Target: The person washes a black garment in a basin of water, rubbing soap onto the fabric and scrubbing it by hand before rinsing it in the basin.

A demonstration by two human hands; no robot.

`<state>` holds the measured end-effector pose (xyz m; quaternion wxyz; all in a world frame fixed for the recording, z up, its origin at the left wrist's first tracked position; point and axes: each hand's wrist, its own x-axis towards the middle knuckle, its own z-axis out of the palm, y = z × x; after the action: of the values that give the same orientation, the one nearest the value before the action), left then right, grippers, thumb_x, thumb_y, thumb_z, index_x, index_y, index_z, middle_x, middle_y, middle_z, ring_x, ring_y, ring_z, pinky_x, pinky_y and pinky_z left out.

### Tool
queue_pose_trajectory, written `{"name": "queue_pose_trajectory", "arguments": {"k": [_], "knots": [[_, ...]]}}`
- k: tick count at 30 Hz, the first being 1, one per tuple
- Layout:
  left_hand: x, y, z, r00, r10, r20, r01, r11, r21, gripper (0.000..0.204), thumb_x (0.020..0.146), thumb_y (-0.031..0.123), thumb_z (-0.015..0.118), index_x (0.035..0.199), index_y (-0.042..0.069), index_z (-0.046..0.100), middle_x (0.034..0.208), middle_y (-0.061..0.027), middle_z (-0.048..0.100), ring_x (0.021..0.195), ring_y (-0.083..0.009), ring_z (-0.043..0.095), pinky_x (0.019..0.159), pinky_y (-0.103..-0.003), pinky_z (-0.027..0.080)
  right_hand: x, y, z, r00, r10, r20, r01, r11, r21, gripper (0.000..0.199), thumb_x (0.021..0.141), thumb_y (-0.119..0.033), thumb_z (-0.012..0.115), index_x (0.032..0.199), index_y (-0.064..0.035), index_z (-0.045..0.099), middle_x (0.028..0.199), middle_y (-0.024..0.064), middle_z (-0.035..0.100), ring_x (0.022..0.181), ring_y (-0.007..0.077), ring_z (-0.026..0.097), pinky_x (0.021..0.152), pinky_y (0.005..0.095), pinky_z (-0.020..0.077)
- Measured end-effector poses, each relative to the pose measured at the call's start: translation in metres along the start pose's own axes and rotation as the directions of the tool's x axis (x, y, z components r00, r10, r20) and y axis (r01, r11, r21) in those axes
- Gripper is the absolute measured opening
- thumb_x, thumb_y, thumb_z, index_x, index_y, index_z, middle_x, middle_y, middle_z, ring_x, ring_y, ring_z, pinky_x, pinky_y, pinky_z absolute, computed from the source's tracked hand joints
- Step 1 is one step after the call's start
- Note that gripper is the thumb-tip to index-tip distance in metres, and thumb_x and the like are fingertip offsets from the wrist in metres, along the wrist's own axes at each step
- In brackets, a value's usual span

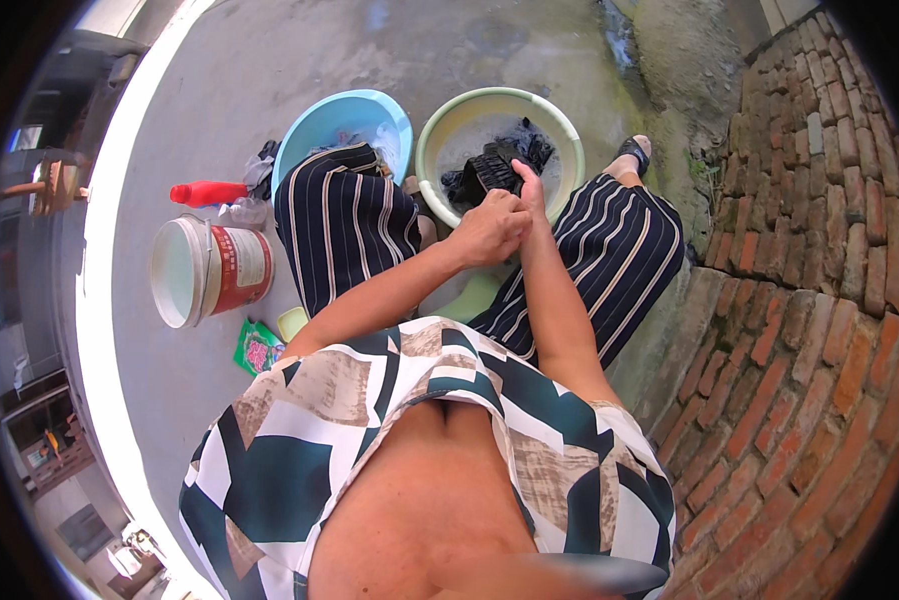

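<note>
A bunched black garment (491, 170) with a gathered, ribbed band rises from soapy water in a pale green basin (427, 150). My left hand (494, 226) is closed in a fist at the garment's near edge and presses against my right hand near its wrist. Over the basin's near rim, my right hand (531, 190) holds the garment from the right, its thumb stretched along the cloth. The rest of its fingers are mostly hidden. More dark wet cloth lies in the suds behind the ribbed part.
A blue basin (397, 112) with wet clothes stands left of the green one. Farther left are a red bottle (207, 193), a white-and-red bucket (231, 268) and a green packet (257, 346). A brick wall (799, 400) runs along the right. My striped trouser legs flank the green basin.
</note>
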<state>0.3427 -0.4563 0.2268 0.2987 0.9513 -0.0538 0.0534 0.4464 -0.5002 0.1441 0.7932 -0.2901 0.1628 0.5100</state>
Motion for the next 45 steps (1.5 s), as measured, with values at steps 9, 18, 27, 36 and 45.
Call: {"name": "queue_pose_trajectory", "arguments": {"k": [9,18,27,36,45], "knots": [[0.026,-0.012,-0.055,0.789,-0.131,-0.600,0.138,0.990,-0.035,0.021,0.071,0.011,0.062,0.089,0.004,0.055,0.095,-0.0105,0.054,0.095,-0.0262,0.050,0.082,-0.034,0.039,-0.021,0.022,0.040,0.967,-0.090,0.237,-0.002,0.932,0.362,0.031,0.087,-0.014,0.039,0.114,0.0015,0.043,0.113,0.0119,0.049,0.105,0.0227,0.048,0.092,0.0353,0.0378],[0.026,-0.029,-0.003,0.887,-0.338,-0.316,0.397,0.907,0.142,0.025,0.080,0.028,0.052,0.093,0.007,0.057,0.099,-0.0084,0.052,0.095,-0.0290,0.048,0.078,-0.037,0.041,-0.044,0.036,0.022,0.925,-0.127,0.359,-0.005,0.939,0.345,0.048,0.092,-0.041,0.024,0.127,-0.0108,0.033,0.131,0.0062,0.035,0.122,0.0215,0.032,0.102,0.0371,0.0218],[0.020,-0.117,0.011,0.667,-0.641,-0.380,0.619,0.760,-0.197,0.033,0.084,0.036,0.046,0.093,0.005,0.056,0.083,-0.0121,0.055,0.078,-0.0294,0.054,0.073,-0.040,0.045,-0.048,0.041,0.017,0.977,-0.072,0.202,0.067,0.997,0.034,0.035,0.089,-0.022,0.040,0.117,-0.0025,0.042,0.120,0.0086,0.046,0.109,0.0212,0.045,0.092,0.0355,0.0343],[-0.040,-0.082,0.035,0.650,-0.714,0.261,0.460,0.097,-0.882,0.053,0.082,0.037,0.054,0.122,0.005,0.040,0.111,-0.0081,0.053,0.075,-0.0102,0.051,0.054,-0.022,0.041,-0.039,0.010,0.010,0.985,-0.172,0.030,0.175,0.965,-0.195,0.028,0.085,-0.032,0.051,0.100,-0.0088,0.052,0.096,0.0050,0.058,0.086,0.0162,0.055,0.071,0.0322,0.0440],[-0.028,-0.097,0.046,0.884,-0.463,-0.064,0.288,0.648,-0.705,0.050,0.073,0.020,0.066,0.116,0.004,0.045,0.101,-0.0076,0.054,0.076,-0.0095,0.049,0.060,-0.024,0.041,-0.041,0.001,0.002,0.956,-0.249,0.154,0.279,0.933,-0.227,0.024,0.078,-0.011,0.055,0.100,-0.0065,0.045,0.093,0.0070,0.055,0.081,0.0167,0.055,0.066,0.0300,0.0461]]}}
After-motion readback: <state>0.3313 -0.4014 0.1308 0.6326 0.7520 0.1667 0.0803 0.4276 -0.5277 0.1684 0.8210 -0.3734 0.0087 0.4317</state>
